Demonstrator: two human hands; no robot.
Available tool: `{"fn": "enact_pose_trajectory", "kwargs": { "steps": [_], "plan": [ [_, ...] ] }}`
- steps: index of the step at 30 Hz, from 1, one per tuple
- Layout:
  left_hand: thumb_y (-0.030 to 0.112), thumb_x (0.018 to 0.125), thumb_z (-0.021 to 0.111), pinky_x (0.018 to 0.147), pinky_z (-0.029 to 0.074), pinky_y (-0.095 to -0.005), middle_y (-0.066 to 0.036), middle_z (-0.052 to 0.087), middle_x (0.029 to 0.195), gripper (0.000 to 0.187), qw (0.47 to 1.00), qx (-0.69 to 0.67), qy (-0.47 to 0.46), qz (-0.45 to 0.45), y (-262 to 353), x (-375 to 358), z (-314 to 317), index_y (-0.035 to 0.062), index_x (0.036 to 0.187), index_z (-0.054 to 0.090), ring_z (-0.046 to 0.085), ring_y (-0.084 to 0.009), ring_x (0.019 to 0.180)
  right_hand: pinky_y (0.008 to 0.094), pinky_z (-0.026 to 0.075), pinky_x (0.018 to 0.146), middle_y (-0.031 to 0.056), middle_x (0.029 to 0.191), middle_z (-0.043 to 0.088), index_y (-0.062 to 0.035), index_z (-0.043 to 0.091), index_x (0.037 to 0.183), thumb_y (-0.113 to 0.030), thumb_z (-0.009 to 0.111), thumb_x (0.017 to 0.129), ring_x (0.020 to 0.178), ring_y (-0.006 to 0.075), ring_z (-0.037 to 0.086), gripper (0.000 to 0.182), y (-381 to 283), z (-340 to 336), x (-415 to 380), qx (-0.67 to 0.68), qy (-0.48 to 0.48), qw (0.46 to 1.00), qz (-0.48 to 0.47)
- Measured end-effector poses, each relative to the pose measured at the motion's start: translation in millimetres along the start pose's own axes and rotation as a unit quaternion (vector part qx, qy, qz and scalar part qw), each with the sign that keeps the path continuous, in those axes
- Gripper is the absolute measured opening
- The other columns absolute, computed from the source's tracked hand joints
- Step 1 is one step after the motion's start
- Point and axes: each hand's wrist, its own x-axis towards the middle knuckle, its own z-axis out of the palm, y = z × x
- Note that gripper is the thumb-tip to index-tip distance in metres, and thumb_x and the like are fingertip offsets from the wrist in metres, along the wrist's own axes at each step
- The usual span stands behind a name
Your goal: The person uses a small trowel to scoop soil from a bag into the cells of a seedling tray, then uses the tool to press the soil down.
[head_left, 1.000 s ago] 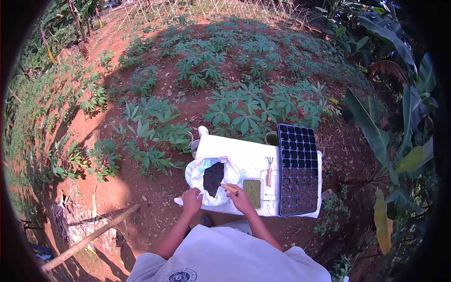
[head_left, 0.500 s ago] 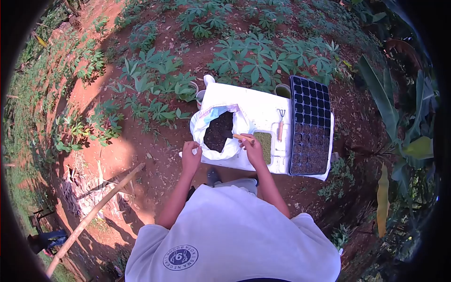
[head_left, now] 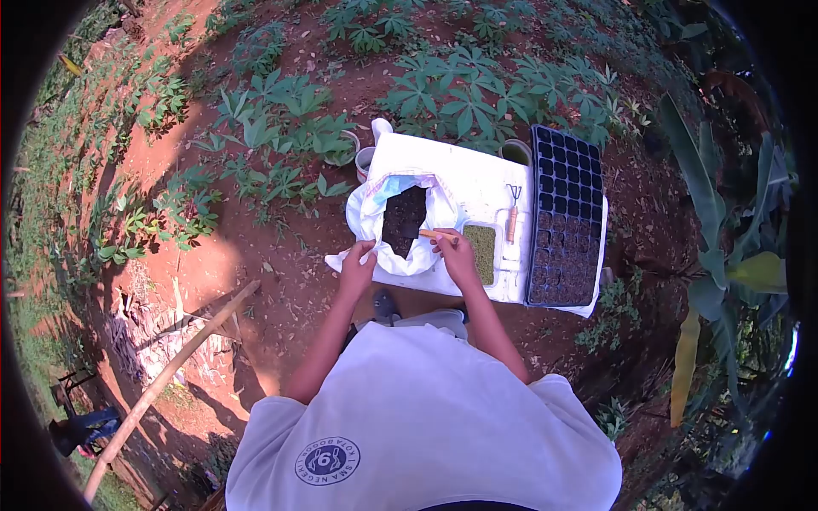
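A white sack (head_left: 368, 209) stands open on the white table (head_left: 460, 166), with dark soil (head_left: 403, 215) inside. My left hand (head_left: 358, 261) has its fingers closed on the sack's near left rim. In my right hand (head_left: 456, 254) is the wooden handle of a trowel (head_left: 434, 234), whose dark blade reaches into the soil at the sack's right side. Just right of my right hand lies a tray of small green grains (head_left: 480, 251). A small hand fork (head_left: 511, 223) with a wooden handle rests beyond it. The black seedling tray (head_left: 567, 217) has soil in its nearer cells.
Pots (head_left: 515, 152) stand at the table's far edge, others (head_left: 364, 159) at its far left. Leafy plants (head_left: 464, 98) grow beyond. A wooden pole (head_left: 170, 375) slants at the left. A person (head_left: 85, 430) is partly visible at the lower left.
The sack's opening looks narrower, and my left hand has moved slightly right and up with its rim. My right hand and the trowel sit slightly higher in view. The whole view has shifted a little.
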Motion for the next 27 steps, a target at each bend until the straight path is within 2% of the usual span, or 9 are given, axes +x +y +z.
{"fn": "enact_pose_trajectory", "kwargs": {
  "steps": [2,6,8,11,14,18,24,26,27],
  "plan": [
    [0.01,0.09,0.059,0.1,0.042,-0.035,-0.016,0.059,0.123,0.036,0.999,0.045,-0.025,0.01,-0.9,-1.9,3.2,0.0001,0.124,0.052,0.055,-0.0255,0.12,0.0248,0.046,0.067,0.0064,0.088,0.068,-0.0012,0.063,0.11,-0.017,0.053,0.095,0.072,0.0097,0.06,0.023,4.7,0.0,0.9,0.013,0.0,1.0,0.001],
    [0.015,0.088,0.061,0.103,0.04,-0.0385,-0.021,0.059,0.122,0.042,0.996,0.084,-0.013,0.018,24.6,-10.0,4.6,0.0012,0.126,0.053,0.053,-0.0335,0.12,0.0245,0.046,0.065,0.006,0.087,0.068,-0.002,0.064,0.109,-0.016,0.053,0.095,0.07,0.009,0.06,0.023,9.3,-1.7,-0.9,0.058,0.007,0.998,0.011],
    [0.015,0.086,0.061,0.106,0.035,-0.0418,-0.021,0.052,0.133,0.047,0.978,0.189,-0.032,0.079,22.2,-7.7,3.1,0.0021,0.13,0.051,0.045,-0.0364,0.128,0.0244,0.046,0.065,0.006,0.087,0.068,-0.0018,0.064,0.109,-0.016,0.053,0.095,0.07,0.0091,0.06,0.023,9.5,-3.7,-2.5,0.058,0.013,0.998,0.017],
    [0.016,0.084,0.061,0.109,0.031,-0.0443,-0.019,0.043,0.142,0.051,0.956,0.258,-0.029,0.134,21.8,-6.0,2.8,0.0031,0.132,0.049,0.037,-0.0373,0.134,0.0241,0.047,0.065,0.0061,0.088,0.067,-0.0012,0.064,0.109,-0.016,0.053,0.095,0.071,0.0095,0.06,0.023,4.8,-4.9,-5.1,0.056,0.023,0.998,0.001],
    [0.017,0.085,0.061,0.11,0.029,-0.0459,-0.018,0.037,0.148,0.052,0.956,0.259,-0.032,0.13,16.4,-4.9,6.7,0.0038,0.133,0.048,0.032,-0.0366,0.137,0.0238,0.048,0.066,0.0066,0.09,0.067,-0.0007,0.063,0.111,-0.014,0.055,0.094,0.072,0.0098,0.06,0.023,-1.2,-4.7,-7.1,0.043,0.029,0.998,-0.019],
    [0.012,0.083,0.061,0.112,0.027,-0.046,-0.02,0.039,0.146,0.054,0.962,0.241,-0.029,0.124,19.6,-8.0,7.8,-0.0001,0.134,0.046,0.033,-0.0401,0.136,0.0242,0.05,0.069,0.0082,0.096,0.068,-0.0021,0.064,0.115,-0.012,0.058,0.092,0.074,0.0106,0.062,0.026,-8.2,-0.4,-2.2,0.032,0.021,0.999,-0.015],
    [0.014,0.083,0.061,0.112,0.028,-0.0458,-0.019,0.038,0.147,0.06,0.953,0.277,-0.051,0.108,10.2,-9.9,3.3,0.0056,0.14,0.043,0.031,-0.0401,0.138,0.024,0.053,0.072,0.0091,0.104,0.069,-0.0027,0.065,0.116,-0.007,0.058,0.091,0.079,0.0107,0.063,0.026,-6.9,14.5,6.7,0.042,0.001,0.999,-0.007],
    [0.023,0.087,0.057,0.109,0.024,-0.0534,-0.013,0.029,0.153,0.062,0.952,0.277,-0.081,0.101,4.4,-8.8,1.7,0.0113,0.145,0.036,0.023,-0.0341,0.142,0.0245,0.054,0.073,0.0094,0.104,0.069,-0.0024,0.065,0.115,-0.006,0.058,0.091,0.08,0.011,0.064,0.026,-3.7,18.8,6.2,0.03,-0.001,1.0,-0.008],
    [0.023,0.087,0.057,0.109,0.024,-0.0534,-0.013,0.029,0.153,0.062,0.952,0.275,-0.081,0.104,7.8,-9.7,0.4,0.0113,0.145,0.036,0.023,-0.0341,0.142,0.0249,0.054,0.073,0.0096,0.103,0.069,-0.002,0.065,0.115,-0.006,0.058,0.091,0.081,0.0111,0.064,0.026,-2.4,19.1,4.6,0.037,-0.009,0.999,-0.01]
  ]
}}
